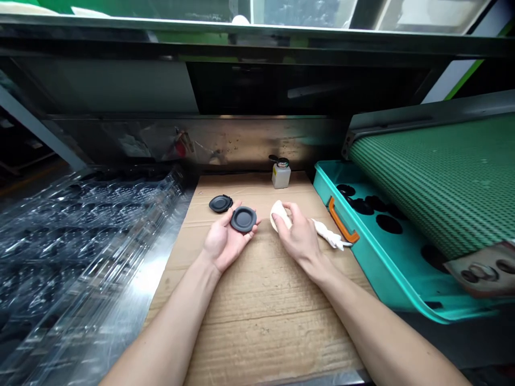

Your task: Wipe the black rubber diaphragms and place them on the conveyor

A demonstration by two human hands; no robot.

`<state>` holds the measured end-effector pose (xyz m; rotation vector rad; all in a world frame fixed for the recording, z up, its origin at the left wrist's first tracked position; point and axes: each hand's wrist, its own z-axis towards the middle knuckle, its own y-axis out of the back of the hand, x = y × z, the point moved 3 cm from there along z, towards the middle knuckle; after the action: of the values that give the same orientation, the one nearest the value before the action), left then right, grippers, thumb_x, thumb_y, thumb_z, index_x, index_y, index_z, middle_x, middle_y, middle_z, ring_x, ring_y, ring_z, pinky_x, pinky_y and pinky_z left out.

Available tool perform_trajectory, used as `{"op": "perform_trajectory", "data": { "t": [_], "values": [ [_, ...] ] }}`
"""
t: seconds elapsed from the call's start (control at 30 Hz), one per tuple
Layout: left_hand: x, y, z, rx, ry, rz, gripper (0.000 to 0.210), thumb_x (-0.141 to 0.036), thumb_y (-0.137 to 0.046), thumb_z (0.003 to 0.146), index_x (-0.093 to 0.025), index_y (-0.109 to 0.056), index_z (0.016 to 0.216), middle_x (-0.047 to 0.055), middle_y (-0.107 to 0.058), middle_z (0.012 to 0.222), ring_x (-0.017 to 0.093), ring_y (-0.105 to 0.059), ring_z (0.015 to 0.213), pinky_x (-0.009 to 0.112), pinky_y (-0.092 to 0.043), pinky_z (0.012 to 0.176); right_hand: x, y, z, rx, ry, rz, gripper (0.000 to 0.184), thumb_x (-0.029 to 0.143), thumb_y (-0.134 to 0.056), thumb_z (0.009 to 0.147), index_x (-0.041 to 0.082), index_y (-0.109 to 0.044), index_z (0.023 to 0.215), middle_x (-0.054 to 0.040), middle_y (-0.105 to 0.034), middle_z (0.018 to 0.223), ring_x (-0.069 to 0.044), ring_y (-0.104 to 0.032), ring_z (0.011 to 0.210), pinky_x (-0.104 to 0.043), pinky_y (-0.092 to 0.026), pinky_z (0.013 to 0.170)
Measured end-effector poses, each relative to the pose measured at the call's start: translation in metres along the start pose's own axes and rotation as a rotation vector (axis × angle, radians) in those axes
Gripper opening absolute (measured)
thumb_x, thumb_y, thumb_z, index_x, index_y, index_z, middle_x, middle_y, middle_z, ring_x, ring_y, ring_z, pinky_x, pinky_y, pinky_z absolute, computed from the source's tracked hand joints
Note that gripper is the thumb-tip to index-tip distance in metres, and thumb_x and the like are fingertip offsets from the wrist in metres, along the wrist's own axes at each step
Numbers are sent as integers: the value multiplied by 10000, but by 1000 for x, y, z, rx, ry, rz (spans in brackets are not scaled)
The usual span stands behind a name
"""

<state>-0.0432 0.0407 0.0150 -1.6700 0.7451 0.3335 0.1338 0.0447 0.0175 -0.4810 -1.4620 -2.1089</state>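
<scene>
My left hand (225, 238), palm up, holds a dark grey round part (243, 219) with a raised rim, its thumb and fingers at the edges. Just behind it, a second dark part (220, 203) of similar shape lies on the cardboard sheet (257, 321). A folded white pad or cloth (280, 214) is pinched in my right hand (298, 234), to the right of the held part and apart from it. Beside that hand lies a white-wrapped tool (330, 235) with a thin metal tip; my hand partly hides it.
A small dispenser bottle (281, 176) with its lid flipped up stands at the back. On the right, a teal bin (362, 257) with an orange handle (341, 222) holds several black discs under a green conveyor belt (442, 171). Stacked clear plastic trays (80, 257) fill the left side.
</scene>
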Motion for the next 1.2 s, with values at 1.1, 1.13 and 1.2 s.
{"op": "perform_trajectory", "data": {
  "t": [1.1, 1.13, 1.2],
  "values": [
    [-2, -5, -14, -93, 210, 10, 683, -700, -327, 865, -77, -607, 890, 160, -635, 793, 186, -630, 619, 276, -572, 535, -45, 43, 15, 313, -97, -598, 295, 317, -472, 880, 152, -708, 814, -183, -676, 809, -292, -643, 762, -378, -436, 662],
    [1, -4, -13, -90, 198, 69, 701, -715, -331, 852, -76, -616, 889, 160, -641, 769, 188, -627, 587, 284, -565, 513, -36, 41, 14, 325, -15, -481, 299, 327, -463, 902, 168, -705, 827, -151, -684, 820, -266, -642, 771, -355, -437, 681],
    [10, -4, -12, -50, 222, 185, 729, -737, -338, 833, -73, -632, 891, 159, -649, 722, 181, -610, 515, 278, -533, 447, -12, 36, 10, 338, 172, -179, 311, 373, -439, 945, 203, -696, 902, -83, -691, 871, -211, -630, 807, -301, -440, 718]
  ]
}}
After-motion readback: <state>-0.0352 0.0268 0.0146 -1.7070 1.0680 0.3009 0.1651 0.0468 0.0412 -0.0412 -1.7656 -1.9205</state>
